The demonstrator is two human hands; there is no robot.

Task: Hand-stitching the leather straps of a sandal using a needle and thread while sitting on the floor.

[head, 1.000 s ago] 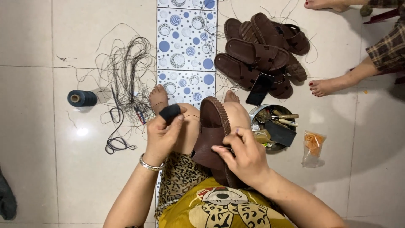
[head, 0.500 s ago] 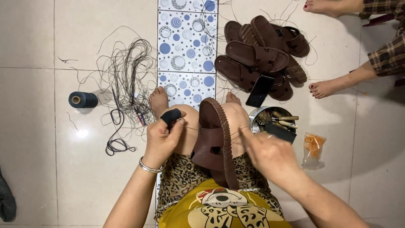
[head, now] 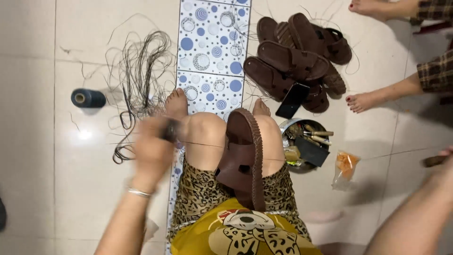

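One brown sandal (head: 243, 158) on knees, one taut thread (head: 203, 145) between two hands.

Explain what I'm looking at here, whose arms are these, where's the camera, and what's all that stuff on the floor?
The camera is worn on a person's head and looks straight down, so the two arms at the bottom are that person's own. They sit on a tiled floor with a brown sandal resting across their knees. The left hand, blurred, grips a small dark object. The right hand, at the far edge, holds a thin tool, and a thread stretches taut between the hands through the sandal. On the floor lie a pile of brown sandals, a tangle of dark thread, a dark spool and a bowl of tools. The bare feet at upper right belong to someone else.
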